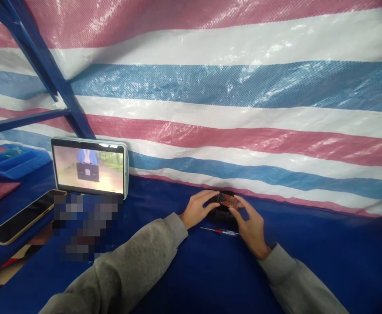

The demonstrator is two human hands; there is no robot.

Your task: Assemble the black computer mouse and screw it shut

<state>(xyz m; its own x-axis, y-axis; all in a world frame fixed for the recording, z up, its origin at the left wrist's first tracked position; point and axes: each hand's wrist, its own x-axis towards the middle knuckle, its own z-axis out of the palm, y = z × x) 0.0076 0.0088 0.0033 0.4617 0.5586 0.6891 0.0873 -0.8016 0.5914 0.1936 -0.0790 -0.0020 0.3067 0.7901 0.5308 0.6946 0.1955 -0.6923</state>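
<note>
While the left hand (195, 210) and the right hand (252, 224) grip a brown board (229, 201), a screwdriver (221, 231) lies loose

As both hands meet near the far edge of the blue surface (191, 279), the work looks to be partway through, though how much is done or left cannot be judged. The brown board sits between them, the left fingers pinched narrowly on one end, the right fingers on the other. A black piece (223, 215) shows just beneath; whether the two are joined is too small to tell. Neither hand holds the screwdriver, which lies on the near side of the board.

The board is flat and oblong, with small dark parts on its face. The screwdriver has a thin shaft and a red-and-clear handle. Soft grey sleeves (138, 257) contrast with the glossy woven sheeting (210, 83), striped red, white and blue, behind the smooth surface. Leftward stand a rectangular lit screen (91, 168) and a flat phone (24, 218).
</note>
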